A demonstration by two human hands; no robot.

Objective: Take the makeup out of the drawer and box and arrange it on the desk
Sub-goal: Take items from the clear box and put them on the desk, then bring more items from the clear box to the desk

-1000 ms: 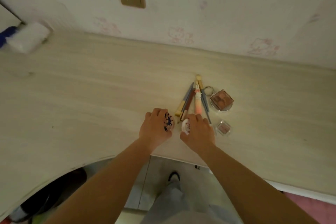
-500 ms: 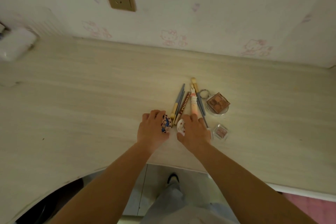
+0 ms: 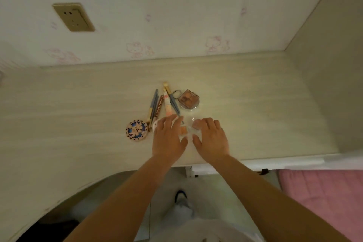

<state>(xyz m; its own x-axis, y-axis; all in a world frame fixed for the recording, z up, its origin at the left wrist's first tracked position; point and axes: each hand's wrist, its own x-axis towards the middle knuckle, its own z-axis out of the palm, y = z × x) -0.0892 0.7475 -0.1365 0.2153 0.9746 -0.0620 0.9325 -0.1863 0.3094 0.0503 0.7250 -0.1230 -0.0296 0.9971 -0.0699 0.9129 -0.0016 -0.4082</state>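
Blurring hid most of the small clear cases [image 3: 189,131], loosely bracketed by the spread left hand [image 3: 168,139] and right hand [image 3: 211,139]; a round patterned compact [image 3: 137,130] lay left of them.

Single head-worn wide-angle view, looking steeply down and forward over the desk [image 3: 78,116]. Wall socket [image 3: 73,17] at upper left of frame, above the desk's far edge. Desk's near edge low in frame, floor and legs below it. Close range, arm's reach. No second view.

Bedroom: cartoon-cat wallpaper [image 3: 135,49], desk [image 3: 78,108] (pink bedding [image 3: 322,196] adj.).
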